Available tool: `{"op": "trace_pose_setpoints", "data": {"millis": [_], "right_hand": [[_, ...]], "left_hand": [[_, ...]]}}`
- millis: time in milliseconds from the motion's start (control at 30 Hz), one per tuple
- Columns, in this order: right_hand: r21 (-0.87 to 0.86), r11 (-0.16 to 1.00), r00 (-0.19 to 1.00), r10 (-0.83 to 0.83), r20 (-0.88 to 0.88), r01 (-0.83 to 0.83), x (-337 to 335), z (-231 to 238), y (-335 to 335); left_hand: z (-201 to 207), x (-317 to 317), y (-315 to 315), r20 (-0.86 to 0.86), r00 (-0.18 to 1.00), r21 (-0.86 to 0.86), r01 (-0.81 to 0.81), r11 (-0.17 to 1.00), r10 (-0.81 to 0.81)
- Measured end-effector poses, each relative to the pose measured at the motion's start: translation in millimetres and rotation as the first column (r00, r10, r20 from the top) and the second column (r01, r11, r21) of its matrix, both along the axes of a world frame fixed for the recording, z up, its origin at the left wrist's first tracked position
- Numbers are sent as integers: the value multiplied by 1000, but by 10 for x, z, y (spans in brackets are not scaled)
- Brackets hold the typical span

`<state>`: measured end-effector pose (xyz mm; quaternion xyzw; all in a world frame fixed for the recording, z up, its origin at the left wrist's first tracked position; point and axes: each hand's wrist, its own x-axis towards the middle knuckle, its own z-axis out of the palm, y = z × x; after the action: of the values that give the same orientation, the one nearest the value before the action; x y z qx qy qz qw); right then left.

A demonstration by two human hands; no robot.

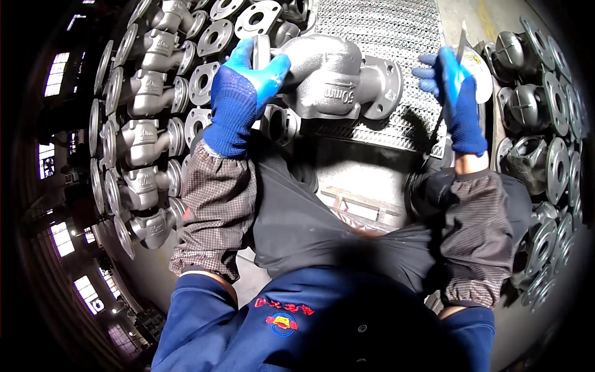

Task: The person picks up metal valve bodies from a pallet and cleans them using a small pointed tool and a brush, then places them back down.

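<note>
A grey cast-metal valve body (331, 77) with flanged ends lies on a patterned metal grating (378, 18). My gloved left hand (248, 84) is closed around the flange at its left end, thumb on the near side. To the right of the casting, apart from it, my gloved right hand (451, 87) holds a long, thin bar-like tool (462, 40). The tool's upper end points away from me and its dark lower part runs down past the palm. Some fingers of that hand stretch toward the casting. The tool's exact kind is not clear.
Rows of similar valve bodies (147, 93) stand on the left, more castings (533, 111) on the right. A round whitish object (480, 77) sits just behind my right hand. My legs (297, 211) straddle the space below the grating.
</note>
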<state>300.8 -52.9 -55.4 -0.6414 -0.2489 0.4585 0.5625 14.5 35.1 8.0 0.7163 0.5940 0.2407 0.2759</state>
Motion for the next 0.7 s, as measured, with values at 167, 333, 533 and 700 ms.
{"op": "trace_pose_setpoints", "data": {"millis": [167,333,533,700], "right_hand": [[118,961,957,226,182,-249,229,501,46],[112,920,926,367,86,-375,14,571,125],[167,839,840,536,-82,-519,-266,737,237],[162,865,876,482,0,-475,-393,612,338]], "left_hand": [[29,175,3,-215,972,96,-71,993,90],[243,401,-221,-281,959,145,1,989,40],[137,367,-269,-324,885,595,466,655,-335],[203,296,-204,-175,793,688,522,504,-583]]}}
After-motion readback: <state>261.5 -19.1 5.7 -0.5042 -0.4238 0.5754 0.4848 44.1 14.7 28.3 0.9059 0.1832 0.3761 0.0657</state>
